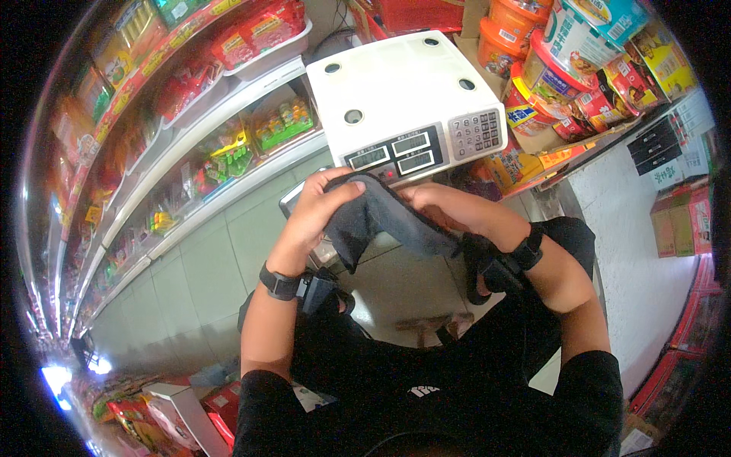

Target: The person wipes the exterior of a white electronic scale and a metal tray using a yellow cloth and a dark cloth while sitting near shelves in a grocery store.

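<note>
A grey cloth (394,214) hangs in folds between my two hands. My left hand (328,203) is closed on its upper left part, with the thumb lying on top. My right hand (425,203) grips the far edge on the right; its fingers are partly hidden behind the cloth. Just beyond the hands stands a white electronic scale (400,91) without a weighing pan, its four round supports bare. The keypad (475,134) and display panel (400,151) face me, and a small red light glows beside the displays. The cloth's upper edge is close to the scale's front.
At the left, shelves (228,188) hold packaged snacks and small toys. A white plastic tray (274,51) holds red packets. Instant noodle tubs (548,85) stand stacked in a cardboard box at the right. Cartons (682,220) stand farther right, and a metal-edged object sits partly hidden beneath my left hand.
</note>
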The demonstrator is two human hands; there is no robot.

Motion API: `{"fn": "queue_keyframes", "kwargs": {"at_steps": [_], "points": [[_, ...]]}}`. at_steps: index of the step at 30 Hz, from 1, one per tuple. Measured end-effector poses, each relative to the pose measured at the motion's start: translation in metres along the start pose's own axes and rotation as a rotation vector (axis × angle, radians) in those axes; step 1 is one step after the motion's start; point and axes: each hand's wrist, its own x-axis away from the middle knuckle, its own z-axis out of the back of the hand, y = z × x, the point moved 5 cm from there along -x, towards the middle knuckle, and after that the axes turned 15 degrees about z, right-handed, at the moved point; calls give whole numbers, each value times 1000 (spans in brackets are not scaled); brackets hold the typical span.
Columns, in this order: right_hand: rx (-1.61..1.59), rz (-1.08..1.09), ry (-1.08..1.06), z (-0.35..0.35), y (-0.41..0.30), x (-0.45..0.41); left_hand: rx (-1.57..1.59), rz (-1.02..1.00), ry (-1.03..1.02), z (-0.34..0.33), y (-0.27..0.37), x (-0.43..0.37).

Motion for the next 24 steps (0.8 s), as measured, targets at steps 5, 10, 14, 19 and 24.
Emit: {"fn": "queue_keyframes", "kwargs": {"at_steps": [5,10,14,19,24], "points": [[261,180,-105,-23,-9,-1,70,0,-6,0,-3,-1],[683,342,-35,-21,-5,-7,33,18,0,-8,-8,0],[906,672,10,-12,-11,-2,110,-10,-8,-7,-4,0],[136,76,26,-4,0,-4,121,-70,25,4,6,4],[175,-135,-26,4,-10,11,129,-86,25,2,6,1]]}}
